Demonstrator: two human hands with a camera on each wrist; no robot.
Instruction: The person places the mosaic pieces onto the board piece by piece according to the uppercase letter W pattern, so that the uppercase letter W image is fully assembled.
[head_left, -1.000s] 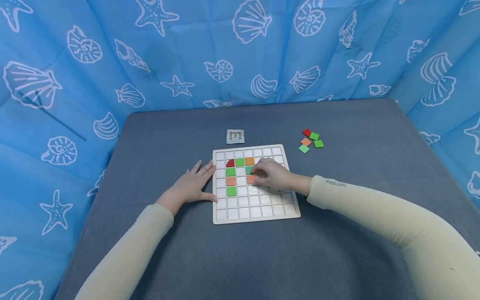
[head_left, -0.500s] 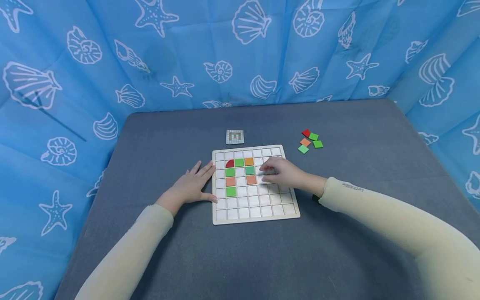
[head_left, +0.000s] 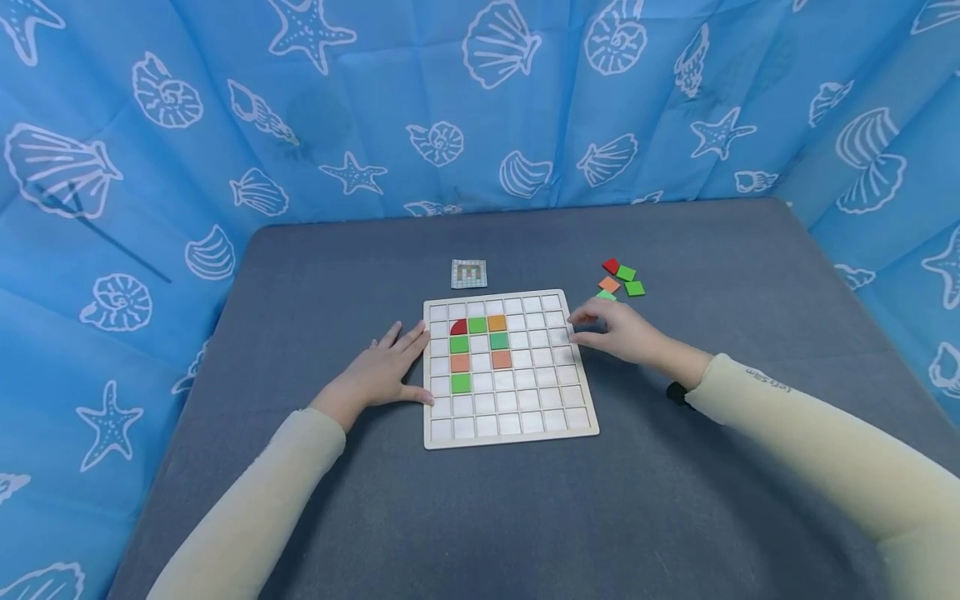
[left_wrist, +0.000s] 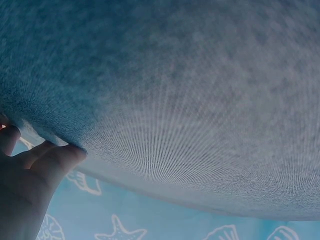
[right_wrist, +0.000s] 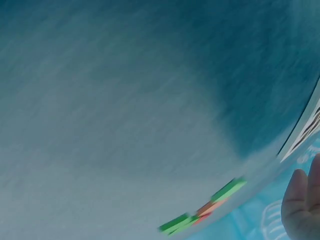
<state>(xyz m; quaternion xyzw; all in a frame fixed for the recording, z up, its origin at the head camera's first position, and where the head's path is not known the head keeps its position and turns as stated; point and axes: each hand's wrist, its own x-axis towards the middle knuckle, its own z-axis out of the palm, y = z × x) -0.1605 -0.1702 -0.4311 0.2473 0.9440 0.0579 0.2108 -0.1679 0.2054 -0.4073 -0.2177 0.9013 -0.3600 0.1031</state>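
Observation:
A white grid board (head_left: 512, 421) lies on the table, with several coloured tiles set in its upper left cells, among them a red rounded tile (head_left: 459, 327), an orange tile (head_left: 497, 322) and a teal tile (head_left: 498, 341). My left hand (head_left: 378, 373) rests at the board's left edge, fingers spread and touching it. Over the board's right edge hovers my right hand (head_left: 618, 332), fingers slightly bent with nothing seen between them. Just beyond it lie loose tiles: a red one (head_left: 611, 266), an orange one (head_left: 609, 285) and green ones (head_left: 635, 288). The hand partly covers the pale green tile (head_left: 606, 295).
A small pattern card (head_left: 468, 273) lies behind the board. The grey table (head_left: 480, 517) reaches back to a blue curtain (head_left: 375, 100) printed with shells. In the right wrist view the loose tiles (right_wrist: 229, 189) show beyond bare tabletop.
My right hand has moved off the set tiles, rightward across the board towards the loose tiles, uncovering the teal and salmon tiles in their cells. The left hand stays in place.

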